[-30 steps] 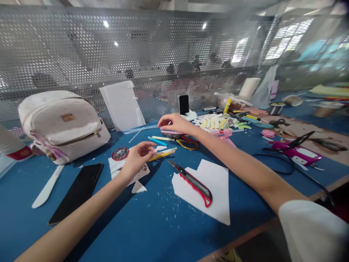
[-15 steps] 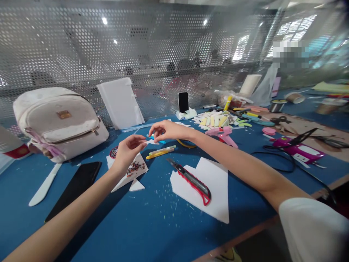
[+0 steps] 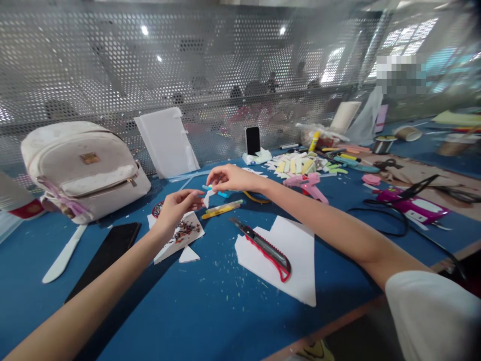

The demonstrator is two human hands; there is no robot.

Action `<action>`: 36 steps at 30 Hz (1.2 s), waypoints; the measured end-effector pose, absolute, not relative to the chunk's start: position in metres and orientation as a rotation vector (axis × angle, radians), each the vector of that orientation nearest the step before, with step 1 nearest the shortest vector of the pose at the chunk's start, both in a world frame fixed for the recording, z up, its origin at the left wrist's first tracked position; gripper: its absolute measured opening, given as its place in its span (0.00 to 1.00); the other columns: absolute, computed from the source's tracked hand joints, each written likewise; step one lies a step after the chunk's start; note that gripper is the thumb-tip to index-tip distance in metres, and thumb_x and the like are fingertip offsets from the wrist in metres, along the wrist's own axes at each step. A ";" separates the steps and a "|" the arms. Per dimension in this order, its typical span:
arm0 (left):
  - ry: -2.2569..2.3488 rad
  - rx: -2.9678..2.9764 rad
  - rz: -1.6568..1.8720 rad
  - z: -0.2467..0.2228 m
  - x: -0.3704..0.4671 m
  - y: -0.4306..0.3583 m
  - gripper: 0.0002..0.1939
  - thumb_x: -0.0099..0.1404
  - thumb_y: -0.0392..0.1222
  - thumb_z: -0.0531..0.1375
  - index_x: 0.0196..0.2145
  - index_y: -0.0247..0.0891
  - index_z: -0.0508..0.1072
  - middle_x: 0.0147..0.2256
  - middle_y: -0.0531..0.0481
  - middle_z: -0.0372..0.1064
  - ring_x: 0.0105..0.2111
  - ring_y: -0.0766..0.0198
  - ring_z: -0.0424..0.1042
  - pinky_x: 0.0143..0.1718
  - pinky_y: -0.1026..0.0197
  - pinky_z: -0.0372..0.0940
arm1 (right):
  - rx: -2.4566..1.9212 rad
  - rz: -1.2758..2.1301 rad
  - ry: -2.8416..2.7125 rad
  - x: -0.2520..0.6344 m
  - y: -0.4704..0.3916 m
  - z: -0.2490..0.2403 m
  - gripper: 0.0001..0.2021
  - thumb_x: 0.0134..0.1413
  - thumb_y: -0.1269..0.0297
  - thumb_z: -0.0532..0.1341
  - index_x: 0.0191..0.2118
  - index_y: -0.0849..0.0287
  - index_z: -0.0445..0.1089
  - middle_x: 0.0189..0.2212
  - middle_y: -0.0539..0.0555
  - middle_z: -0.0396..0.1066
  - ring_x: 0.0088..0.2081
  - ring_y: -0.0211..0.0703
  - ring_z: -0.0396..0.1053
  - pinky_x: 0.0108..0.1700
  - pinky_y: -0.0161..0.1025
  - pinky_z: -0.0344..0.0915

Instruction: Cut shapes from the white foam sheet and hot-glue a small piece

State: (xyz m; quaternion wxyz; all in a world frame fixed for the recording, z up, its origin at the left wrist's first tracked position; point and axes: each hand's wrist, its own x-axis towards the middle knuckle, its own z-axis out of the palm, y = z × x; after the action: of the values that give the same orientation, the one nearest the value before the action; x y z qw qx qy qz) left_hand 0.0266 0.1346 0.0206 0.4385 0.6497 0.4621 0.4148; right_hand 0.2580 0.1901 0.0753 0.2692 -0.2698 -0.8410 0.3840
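Note:
My right hand (image 3: 230, 179) reaches over the middle of the table and pinches a small white cut piece (image 3: 206, 198) between thumb and fingertips. The piece hangs tilted. From the left, my left hand (image 3: 179, 206) meets its lower edge, with thumb and fingers drawn together; the exact contact is partly hidden. Below that hand lies a white sheet (image 3: 165, 254) with small dark and orange bits (image 3: 186, 230). Yellow and greenish sticks (image 3: 222, 209) and a blue stick (image 3: 222, 194) lie close to the hands. Nearer to me, a red and black utility knife (image 3: 266, 249) rests on white board (image 3: 300, 271), blade out.
At left are a white backpack (image 3: 86, 170), a black phone (image 3: 107, 255) and a white plastic knife (image 3: 64, 254). A pink glue gun (image 3: 310, 186), a pile of pale strips (image 3: 296, 165) and a purple device (image 3: 413, 205) with a black cable are at right. A perforated metal screen (image 3: 210, 65) stands behind.
The small white piece has swung from nearly flat to hanging downward between my hands. My left fingertips have shifted slightly right and down; the right hand has barely moved.

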 end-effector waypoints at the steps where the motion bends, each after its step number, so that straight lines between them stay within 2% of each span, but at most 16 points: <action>1: 1.144 1.630 1.015 0.021 0.027 0.134 0.17 0.74 0.51 0.59 0.49 0.34 0.72 0.45 0.45 0.73 0.41 0.60 0.75 0.44 0.52 0.73 | -0.722 1.043 -2.271 0.258 0.190 0.075 0.09 0.54 0.72 0.66 0.42 0.64 0.73 0.33 0.54 0.76 0.34 0.40 0.75 0.39 0.37 0.70; 7: 1.163 1.814 0.954 0.033 0.021 0.136 0.15 0.73 0.50 0.60 0.47 0.34 0.73 0.44 0.46 0.73 0.42 0.59 0.75 0.45 0.51 0.72 | -0.645 1.203 -2.374 0.256 0.188 0.071 0.11 0.55 0.69 0.65 0.45 0.63 0.73 0.35 0.54 0.77 0.36 0.40 0.76 0.40 0.37 0.71; 11: 1.171 1.911 0.843 0.044 0.012 0.138 0.13 0.73 0.49 0.60 0.45 0.35 0.74 0.44 0.47 0.73 0.42 0.60 0.74 0.45 0.53 0.72 | -0.580 1.290 -2.490 0.246 0.180 0.063 0.10 0.52 0.72 0.66 0.42 0.61 0.75 0.35 0.53 0.78 0.38 0.40 0.76 0.42 0.37 0.71; 17: 1.105 1.874 0.552 0.040 0.009 0.140 0.11 0.73 0.46 0.61 0.43 0.34 0.74 0.38 0.49 0.73 0.34 0.65 0.74 0.36 0.60 0.73 | -0.686 1.109 -2.444 0.235 0.167 0.061 0.07 0.50 0.75 0.66 0.34 0.60 0.70 0.32 0.50 0.75 0.34 0.38 0.72 0.40 0.37 0.67; 24: 1.019 1.787 0.513 0.046 0.032 0.116 0.12 0.72 0.46 0.63 0.44 0.34 0.74 0.33 0.52 0.73 0.27 0.69 0.72 0.29 0.64 0.70 | -0.739 0.906 -2.271 0.258 0.120 0.069 0.08 0.54 0.73 0.65 0.34 0.58 0.65 0.34 0.50 0.72 0.36 0.40 0.70 0.40 0.37 0.66; 26: 0.976 1.791 0.523 0.048 0.043 0.104 0.12 0.69 0.47 0.65 0.40 0.34 0.75 0.30 0.53 0.74 0.26 0.69 0.72 0.27 0.66 0.68 | -0.749 0.869 -2.232 0.267 0.100 0.067 0.07 0.55 0.71 0.65 0.35 0.57 0.65 0.35 0.50 0.72 0.36 0.40 0.70 0.41 0.37 0.66; 30: 0.921 1.804 0.555 0.049 0.064 0.084 0.13 0.58 0.49 0.71 0.32 0.36 0.78 0.25 0.53 0.74 0.22 0.68 0.69 0.24 0.67 0.63 | -0.739 0.762 -2.214 0.288 0.061 0.067 0.04 0.60 0.69 0.63 0.37 0.56 0.66 0.38 0.52 0.72 0.39 0.41 0.70 0.43 0.38 0.66; 32: 0.916 1.793 0.590 0.049 0.068 0.078 0.12 0.55 0.50 0.72 0.30 0.38 0.79 0.25 0.51 0.75 0.23 0.66 0.70 0.25 0.65 0.63 | -0.819 0.622 -2.299 0.305 0.046 0.073 0.05 0.62 0.63 0.63 0.38 0.55 0.67 0.39 0.53 0.72 0.39 0.43 0.68 0.41 0.39 0.63; 36: 0.957 1.730 0.711 0.047 0.063 0.074 0.14 0.56 0.51 0.70 0.30 0.40 0.75 0.26 0.50 0.75 0.25 0.64 0.72 0.29 0.64 0.65 | -1.265 0.454 -2.496 0.362 0.034 0.082 0.20 0.68 0.48 0.56 0.28 0.55 0.65 0.27 0.51 0.69 0.28 0.43 0.65 0.32 0.40 0.55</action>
State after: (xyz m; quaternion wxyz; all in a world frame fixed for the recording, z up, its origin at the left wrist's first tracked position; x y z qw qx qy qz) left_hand 0.0635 0.0744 0.0471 0.4971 0.7145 0.3953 0.2935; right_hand 0.3619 0.0339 0.0819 0.1529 -0.4411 -0.8701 0.1581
